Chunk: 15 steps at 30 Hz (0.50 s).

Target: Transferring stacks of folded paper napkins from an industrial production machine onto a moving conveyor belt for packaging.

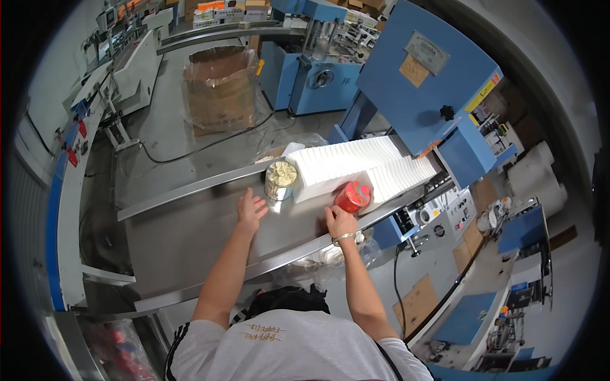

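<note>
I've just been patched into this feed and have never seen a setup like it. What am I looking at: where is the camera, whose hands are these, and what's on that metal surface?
There is one picture, from a wide fisheye camera on the person's head looking down, so straight edges bend near the rim. The two bare forearms coming up from below are that person's own.

They work at a long metal table fed by a blue machine. A long row of stacked white sheets runs out of the machine onto the table.

The left hand lies open and flat on the table, beside a clear container of pale pieces. The right hand, with a bracelet at the wrist, touches a red round container at the end of the white row. Whether it actually grips it is unclear.
</note>
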Tool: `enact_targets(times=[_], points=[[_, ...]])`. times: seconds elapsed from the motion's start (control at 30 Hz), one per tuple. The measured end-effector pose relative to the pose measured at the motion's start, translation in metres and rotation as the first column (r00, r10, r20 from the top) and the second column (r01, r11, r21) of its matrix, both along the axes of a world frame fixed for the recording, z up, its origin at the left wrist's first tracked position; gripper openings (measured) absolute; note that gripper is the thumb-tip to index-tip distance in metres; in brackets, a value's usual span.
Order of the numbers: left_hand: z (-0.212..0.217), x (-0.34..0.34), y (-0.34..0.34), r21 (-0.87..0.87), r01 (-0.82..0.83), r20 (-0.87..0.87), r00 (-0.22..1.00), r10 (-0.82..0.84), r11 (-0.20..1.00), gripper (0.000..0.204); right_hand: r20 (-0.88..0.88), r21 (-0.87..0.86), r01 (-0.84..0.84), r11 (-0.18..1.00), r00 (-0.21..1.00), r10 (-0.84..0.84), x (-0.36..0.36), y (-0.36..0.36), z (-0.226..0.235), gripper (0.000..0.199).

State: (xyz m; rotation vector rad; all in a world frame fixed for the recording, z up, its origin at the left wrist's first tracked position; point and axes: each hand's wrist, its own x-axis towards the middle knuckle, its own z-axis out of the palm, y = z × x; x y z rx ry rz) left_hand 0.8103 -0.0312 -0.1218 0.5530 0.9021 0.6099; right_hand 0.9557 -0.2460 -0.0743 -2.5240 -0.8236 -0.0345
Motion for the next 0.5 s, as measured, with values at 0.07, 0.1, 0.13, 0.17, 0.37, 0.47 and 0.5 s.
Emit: enact_targets(times=[0.07, 0.1, 0.13, 0.17, 0.37, 0.47, 0.5], points=[[0.0019, 0.0010, 0.0008, -0.004, 0.001, -0.012, 1.000, -0.001, 1.000, 0.065, 0.004, 0.002, 0.000, 1.000, 1.000, 0.000, 0.0004, 0.0001, 0.0000, 0.031], [0.0029, 0.0012, 0.0010, -0.009, -0.001, -0.020, 1.000, 0.001, 1.000, 0.065, 0.004, -0.001, -0.003, 1.000, 1.000, 0.003, 0.0006, 0.0004, 0.0002, 0.032], [0.0036, 0.0009, 0.0008, -0.007, 0.001, -0.020, 1.000, -0.001, 1.000, 0.065, 0.005, -0.005, -0.007, 1.000, 1.000, 0.007, 0.0006, 0.0005, 0.0006, 0.032], [0.0041, 0.0010, 0.0011, -0.005, 0.000, -0.024, 1.000, 0.000, 1.000, 0.065, 0.006, -0.003, -0.007, 1.000, 1.000, 0.007, 0.0010, 0.0007, 0.0009, 0.032], [0.0046, 0.0003, 0.0008, -0.019, -0.015, -0.021, 1.000, 0.014, 1.000, 0.066, -0.005, -0.011, -0.007, 1.000, 1.000, 0.007, -0.0011, -0.0005, 0.0011, 0.033], [0.0029, -0.0006, 0.0001, -0.018, -0.014, -0.026, 1.000, 0.014, 1.000, 0.065, -0.009, -0.019, -0.007, 1.000, 1.000, 0.007, -0.0011, -0.0017, -0.0001, 0.034], [0.0022, -0.0003, 0.0004, -0.018, -0.015, -0.031, 0.999, 0.014, 1.000, 0.065, -0.008, -0.017, -0.002, 1.000, 1.000, 0.002, 0.0004, -0.0014, -0.0020, 0.034]])
